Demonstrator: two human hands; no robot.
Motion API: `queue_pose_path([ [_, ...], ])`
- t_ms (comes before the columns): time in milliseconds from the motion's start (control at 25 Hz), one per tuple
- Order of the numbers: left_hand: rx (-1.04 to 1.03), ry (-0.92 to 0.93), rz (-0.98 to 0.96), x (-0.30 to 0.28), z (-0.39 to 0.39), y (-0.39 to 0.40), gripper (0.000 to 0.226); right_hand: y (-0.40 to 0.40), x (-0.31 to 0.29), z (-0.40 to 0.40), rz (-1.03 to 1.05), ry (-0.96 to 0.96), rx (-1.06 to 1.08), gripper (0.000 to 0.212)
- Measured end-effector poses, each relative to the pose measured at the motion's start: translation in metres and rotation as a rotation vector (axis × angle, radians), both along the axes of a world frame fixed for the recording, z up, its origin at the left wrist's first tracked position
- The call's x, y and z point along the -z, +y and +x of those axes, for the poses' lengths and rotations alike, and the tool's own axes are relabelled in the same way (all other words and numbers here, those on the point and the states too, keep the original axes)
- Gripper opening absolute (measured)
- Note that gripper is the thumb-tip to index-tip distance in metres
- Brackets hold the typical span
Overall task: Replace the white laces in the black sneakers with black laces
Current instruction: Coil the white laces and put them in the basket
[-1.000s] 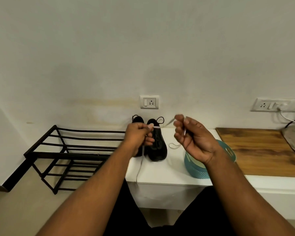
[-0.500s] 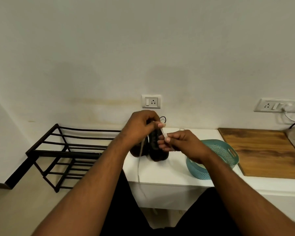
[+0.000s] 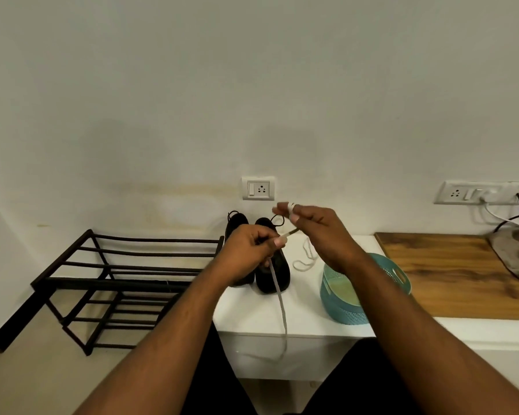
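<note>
Left hand [image 3: 249, 253]: raised in front of the sneakers; fingers curled, thumb and forefinger pinching the white lace [image 3: 277, 283] near its upper part.
Right hand [image 3: 318, 232]: raised just right of the left hand; fingers curled, fingertips [image 3: 294, 217] pinching the lace, with white turns of it wound round one finger.
White lace: a short taut stretch runs between the two hands; a long tail hangs from the left hand, crosses the table edge and trails below it.
Second white lace [image 3: 304, 260]: lies in a loose loop on the table, between the right sneaker and the basket.
Black sneakers [image 3: 274, 277]: stand side by side on the white table [image 3: 252, 319], heels toward the wall, partly hidden by the left hand; black laces [image 3: 277, 220] show at their far ends.
Teal basket [image 3: 342, 301]: on the table, right of the sneakers, partly behind the right forearm.
Black metal rack [image 3: 117, 280]: left of the table.
Wooden board [image 3: 450, 274]: right of the basket.
Wall socket [image 3: 258, 188]: above the sneakers.
</note>
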State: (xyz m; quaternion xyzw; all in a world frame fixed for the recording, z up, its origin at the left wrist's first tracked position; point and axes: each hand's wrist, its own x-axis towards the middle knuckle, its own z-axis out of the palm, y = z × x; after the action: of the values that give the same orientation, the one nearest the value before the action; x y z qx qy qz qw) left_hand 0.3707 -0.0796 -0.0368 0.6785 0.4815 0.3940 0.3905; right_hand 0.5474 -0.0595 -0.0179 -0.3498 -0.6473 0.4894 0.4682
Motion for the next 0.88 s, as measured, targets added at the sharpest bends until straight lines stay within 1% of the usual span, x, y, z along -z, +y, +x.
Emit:
queue_pose_path([
  [40, 0.003, 0.057, 0.012, -0.007, -0.005, 0.001, 0.014, 0.002, 0.006, 0.004, 0.013, -0.235, -0.015, 0.027],
  [80, 0.015, 0.133, 0.027, -0.015, -0.011, 0.004, 0.011, 0.002, 0.013, 0.007, -0.015, -0.382, -0.061, 0.026],
  [120, 0.029, 0.195, 0.029, -0.023, -0.016, 0.006, 0.009, -0.002, 0.017, 0.009, -0.087, -0.435, -0.131, 0.026],
  [160, 0.035, 0.233, 0.038, -0.03, -0.02, 0.007, 0.008, -0.007, 0.019, 0.009, -0.194, -0.407, -0.215, 0.027],
  [200, 0.027, 0.216, 0.045, -0.035, -0.021, 0.007, 0.008, -0.015, 0.019, 0.009, -0.299, -0.324, -0.306, 0.028],
  [240, 0.009, 0.14, 0.054, -0.036, -0.019, 0.006, 0.006, -0.024, 0.014, 0.007, -0.384, -0.188, -0.398, 0.028],
  [280, -0.007, -0.005, 0.044, -0.035, -0.014, 0.003, 0.003, -0.032, 0.007, 0.005, -0.439, 0.013, -0.463, 0.029],
  [320, -0.018, -0.155, 0.022, -0.031, -0.008, 0.001, 0.006, -0.038, -0.002, 0.002, -0.464, 0.274, -0.488, 0.03],
  [360, -0.018, -0.249, -0.013, -0.024, -0.001, -0.003, 0.012, -0.039, -0.009, -0.001, -0.458, 0.553, -0.457, 0.032],
  [400, 0.003, -0.25, -0.042, -0.017, 0.005, -0.008, 0.017, -0.036, -0.015, -0.004, -0.413, 0.767, -0.379, 0.033],
  [440, 0.043, -0.197, -0.075, -0.011, 0.011, -0.014, 0.022, -0.03, -0.02, -0.005, -0.334, 0.856, -0.286, 0.033],
  [480, 0.073, -0.13, -0.104, -0.005, 0.013, -0.018, 0.026, -0.024, -0.022, -0.005, -0.246, 0.798, -0.19, 0.033],
  [520, 0.083, -0.085, -0.121, -0.004, 0.013, -0.02, 0.03, -0.017, -0.021, -0.002, -0.153, 0.588, -0.094, 0.031],
  [560, 0.073, -0.047, -0.107, -0.006, 0.008, -0.02, 0.032, -0.014, -0.018, 0.001, -0.079, 0.282, -0.035, 0.03],
  [600, 0.06, -0.004, -0.065, -0.01, 0.003, -0.016, 0.033, -0.012, -0.012, 0.004, -0.042, -0.018, -0.026, 0.027],
  [640, 0.053, 0.066, -0.003, -0.016, -0.004, -0.011, 0.032, -0.012, -0.007, 0.007, -0.054, -0.242, -0.071, 0.026],
  [680, 0.053, 0.138, 0.055, -0.024, -0.011, -0.006, 0.029, -0.015, -0.004, 0.009, -0.114, -0.368, -0.134, 0.025],
  [720, 0.063, 0.171, 0.098, -0.031, -0.017, -0.001, 0.024, -0.02, -0.005, 0.009, -0.208, -0.389, -0.196, 0.027],
  [760, 0.064, 0.154, 0.115, -0.037, -0.019, 0.002, 0.018, -0.025, -0.007, 0.009, -0.289, -0.351, -0.259, 0.028],
  [800, 0.054, 0.094, 0.12, -0.04, -0.018, 0.003, 0.014, -0.03, -0.012, 0.009, -0.345, -0.28, -0.324, 0.029],
  [840, 0.03, -0.009, 0.108, -0.039, -0.014, 0.002, 0.016, -0.034, -0.017, 0.008, -0.393, -0.164, -0.387, 0.029],
  [880, 0.003, -0.139, 0.074, -0.035, -0.007, 0.0, 0.024, -0.039, -0.023, 0.005, -0.439, 0.017, -0.445, 0.029],
])
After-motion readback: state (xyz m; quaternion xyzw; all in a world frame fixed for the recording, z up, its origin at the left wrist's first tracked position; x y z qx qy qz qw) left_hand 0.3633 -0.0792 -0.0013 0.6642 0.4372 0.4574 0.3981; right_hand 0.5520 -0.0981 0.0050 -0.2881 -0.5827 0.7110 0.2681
